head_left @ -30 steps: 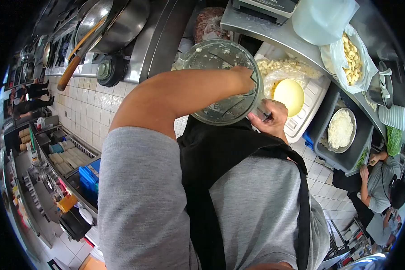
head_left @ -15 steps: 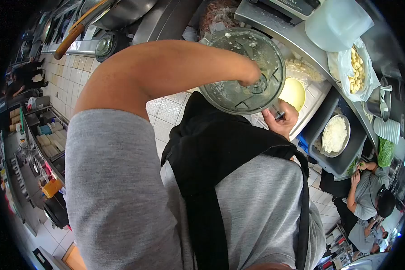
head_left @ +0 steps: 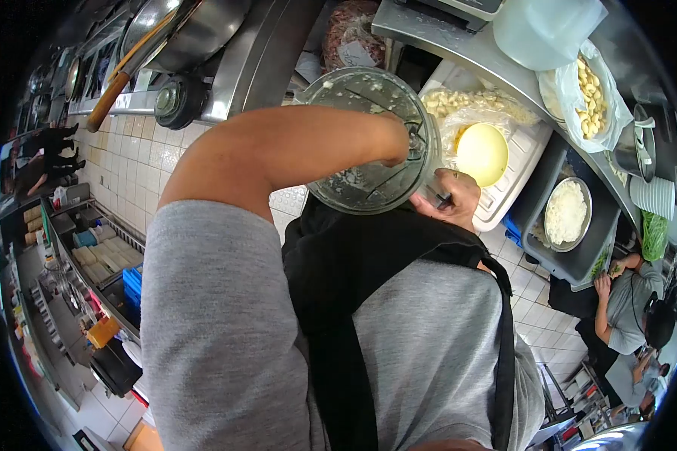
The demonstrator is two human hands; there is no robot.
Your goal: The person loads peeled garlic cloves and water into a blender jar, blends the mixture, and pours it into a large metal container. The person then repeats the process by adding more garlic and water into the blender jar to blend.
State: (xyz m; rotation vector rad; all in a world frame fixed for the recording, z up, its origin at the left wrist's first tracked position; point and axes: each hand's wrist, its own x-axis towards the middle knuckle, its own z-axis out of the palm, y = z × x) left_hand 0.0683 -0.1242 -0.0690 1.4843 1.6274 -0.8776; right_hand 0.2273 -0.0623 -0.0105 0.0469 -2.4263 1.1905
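Observation:
A clear food processor bowl point(head_left: 376, 197), smeared inside with bits of white food, is held tilted in front of my black apron. Around its handle, on the right side, my right hand point(head_left: 459, 201) is closed. My left hand point(head_left: 393, 141) reaches down into the bowl near its central hub. The fingers of that hand are hidden behind its back and wrist, so their grip does not show. Just beyond the bowl, a yellow round container point(head_left: 482, 155) and a clear bag of pale peeled cloves point(head_left: 459, 104) rest on a white lid or tray point(head_left: 508, 192).
On the steel shelf point(head_left: 444, 45) at right stand a translucent tub point(head_left: 545, 34) and an open bag of pale cloves point(head_left: 592, 98). Below is a grey bin point(head_left: 538, 240) with a bowl of white chopped food point(head_left: 566, 214). A co-worker point(head_left: 628, 301) works at right. Pans point(head_left: 210, 41) sit upper left.
The bowl has moved left and slightly down, away from the yellow container, with both hands moving along. More of the bag of cloves shows now. My left hand is still inside the bowl.

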